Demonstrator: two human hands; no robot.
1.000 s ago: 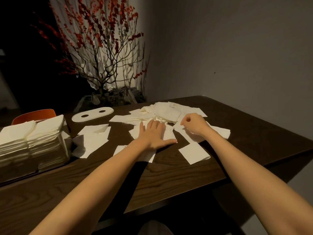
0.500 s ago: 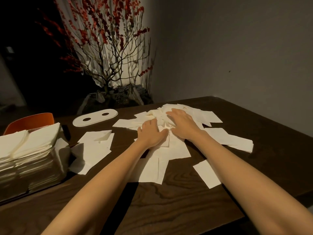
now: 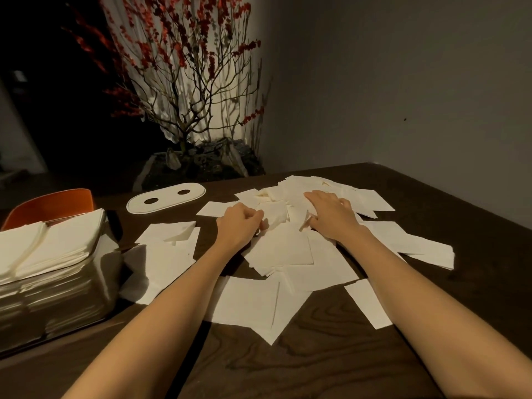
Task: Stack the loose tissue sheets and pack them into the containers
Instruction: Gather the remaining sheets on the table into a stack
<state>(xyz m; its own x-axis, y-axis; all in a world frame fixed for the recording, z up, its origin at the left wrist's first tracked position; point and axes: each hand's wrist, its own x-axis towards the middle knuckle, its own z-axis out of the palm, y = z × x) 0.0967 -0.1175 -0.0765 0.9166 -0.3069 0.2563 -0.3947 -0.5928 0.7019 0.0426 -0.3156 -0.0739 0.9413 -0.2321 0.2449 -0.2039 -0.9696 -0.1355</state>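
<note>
The loose tissue sheets (image 3: pixel 288 249) lie scattered over the middle of the dark wooden table (image 3: pixel 331 358), thickest in a heap toward 12 o'clock from you, with single sheets trailing out toward 3, 5 and 7 o'clock. Your left hand (image 3: pixel 240 226) sits at the heap's near-left edge with its fingers curled in, and they seem to pinch the corner of a crumpled sheet — though the fold hides the actual contact. Your right hand (image 3: pixel 331 213) lies on the heap at about 1 o'clock, fingers fairly straight and spread, pressing the paper down.

To gather well, I judge you should keep the right palm flat as an anchor and draw sheets toward it one layer at a time, squaring edges before lifting; tissue this thin will likely crease or tear if you bunch it. Sweep the outliers in last.

At 9 o'clock stands the container (image 3: pixel 57 298), already heaped with squared tissues — so carry only tidy stacks there. Just beyond, at 11 o'clock, lies a white oval lid (image 3: pixel 167 197) with two holes, and behind it a red-blossomed branch arrangement (image 3: pixel 187 82).
</note>
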